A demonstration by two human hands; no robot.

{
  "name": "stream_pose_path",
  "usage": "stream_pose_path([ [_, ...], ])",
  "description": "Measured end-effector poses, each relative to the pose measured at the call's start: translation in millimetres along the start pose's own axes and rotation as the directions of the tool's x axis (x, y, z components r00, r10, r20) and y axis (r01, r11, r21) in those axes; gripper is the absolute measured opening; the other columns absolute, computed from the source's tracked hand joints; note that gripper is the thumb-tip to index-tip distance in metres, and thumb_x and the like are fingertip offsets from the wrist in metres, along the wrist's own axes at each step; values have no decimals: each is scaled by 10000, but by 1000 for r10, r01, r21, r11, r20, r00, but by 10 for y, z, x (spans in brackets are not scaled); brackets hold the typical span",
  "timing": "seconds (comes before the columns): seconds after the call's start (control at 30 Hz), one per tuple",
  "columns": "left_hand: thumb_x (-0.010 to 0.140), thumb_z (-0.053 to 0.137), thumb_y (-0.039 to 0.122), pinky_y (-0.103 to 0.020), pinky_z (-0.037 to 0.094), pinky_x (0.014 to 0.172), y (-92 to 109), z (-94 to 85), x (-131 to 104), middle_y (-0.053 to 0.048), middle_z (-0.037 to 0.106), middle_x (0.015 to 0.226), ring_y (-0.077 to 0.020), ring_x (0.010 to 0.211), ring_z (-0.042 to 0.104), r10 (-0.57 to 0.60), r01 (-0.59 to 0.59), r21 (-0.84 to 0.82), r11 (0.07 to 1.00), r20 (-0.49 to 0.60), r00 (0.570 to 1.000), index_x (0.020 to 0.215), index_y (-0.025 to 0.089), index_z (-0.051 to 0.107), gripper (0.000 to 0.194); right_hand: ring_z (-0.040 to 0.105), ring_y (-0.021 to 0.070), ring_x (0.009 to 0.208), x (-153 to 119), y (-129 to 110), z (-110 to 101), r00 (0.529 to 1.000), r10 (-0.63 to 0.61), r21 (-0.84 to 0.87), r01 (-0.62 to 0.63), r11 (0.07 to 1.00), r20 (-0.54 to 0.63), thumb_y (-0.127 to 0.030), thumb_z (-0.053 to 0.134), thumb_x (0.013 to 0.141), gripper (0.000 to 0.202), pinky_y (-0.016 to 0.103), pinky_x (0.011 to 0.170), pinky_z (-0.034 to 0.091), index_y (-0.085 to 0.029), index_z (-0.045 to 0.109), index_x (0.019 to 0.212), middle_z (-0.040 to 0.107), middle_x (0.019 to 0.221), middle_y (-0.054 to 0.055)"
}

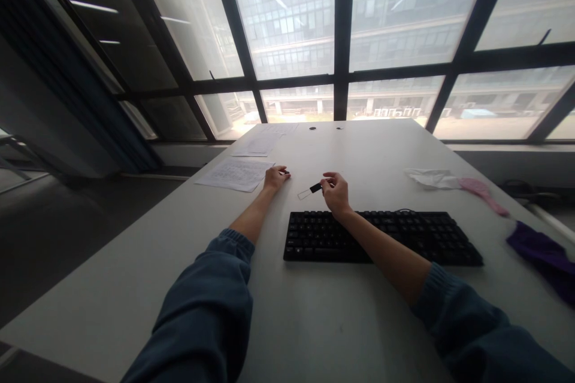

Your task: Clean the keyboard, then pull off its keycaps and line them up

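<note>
My right hand (335, 192) is closed on a small black object (315, 188), from which a thin pale rectangular loop (304, 194) sticks out to the left. It is held just beyond the back edge of a black keyboard (404, 233), and my right forearm crosses over the keys. My left hand (276, 176) rests on the white table by the right corner of a printed sheet (236, 174). Its fingers are bent; whether something small is between the fingertips is too small to tell.
More papers (257, 144) lie farther back on the left of the table (179, 263). On the right are a crumpled white tissue or wrapper (432, 178), a pink brush-like item (480, 191) and purple cloth (541, 257). Large windows stand beyond the far edge.
</note>
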State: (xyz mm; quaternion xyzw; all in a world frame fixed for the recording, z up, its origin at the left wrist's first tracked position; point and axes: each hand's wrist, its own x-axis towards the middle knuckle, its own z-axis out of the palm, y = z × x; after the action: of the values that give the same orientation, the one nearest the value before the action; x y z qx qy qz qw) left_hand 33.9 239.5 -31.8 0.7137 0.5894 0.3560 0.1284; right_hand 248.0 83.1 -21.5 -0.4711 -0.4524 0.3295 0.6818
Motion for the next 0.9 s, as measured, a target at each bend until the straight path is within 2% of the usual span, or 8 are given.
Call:
stream_pose_path([
  [0.37,706,788,237,-279,518,920,-49,52,99,-74,774,983,-200,909,716,-50,50,7,999,-22,999,1096,157,743,401,528,139,579,-11,-28,3,1000,-4,12,4,1000,-2,-312,616,781,263,254,539,444,-150,612,988,626,728,31],
  [0.6,694,804,227,-268,525,885,-16,51,55,-80,772,980,-193,886,718,-58,58,-17,998,-36,998,1087,141,737,408,523,138,586,5,-14,-1,1000,-7,1,7,1000,-7,-320,616,787,272,254,554,448,-147,618,997,630,721,29],
  [0.73,745,772,251,-267,531,849,91,-41,-3,-97,764,993,-200,869,717,-81,77,-42,996,-95,992,1112,125,720,391,520,136,575,-8,-50,3,1000,-6,28,7,1000,-22,-325,616,784,274,253,540,444,-151,609,996,621,711,21],
  [0.9,932,496,220,-286,527,855,362,-309,-56,-139,740,1059,-200,921,703,-93,74,-91,993,-221,971,1224,89,648,354,512,131,550,-18,-109,16,998,-23,36,25,999,-56,-335,595,804,287,257,533,439,-153,584,1026,624,707,15],
])
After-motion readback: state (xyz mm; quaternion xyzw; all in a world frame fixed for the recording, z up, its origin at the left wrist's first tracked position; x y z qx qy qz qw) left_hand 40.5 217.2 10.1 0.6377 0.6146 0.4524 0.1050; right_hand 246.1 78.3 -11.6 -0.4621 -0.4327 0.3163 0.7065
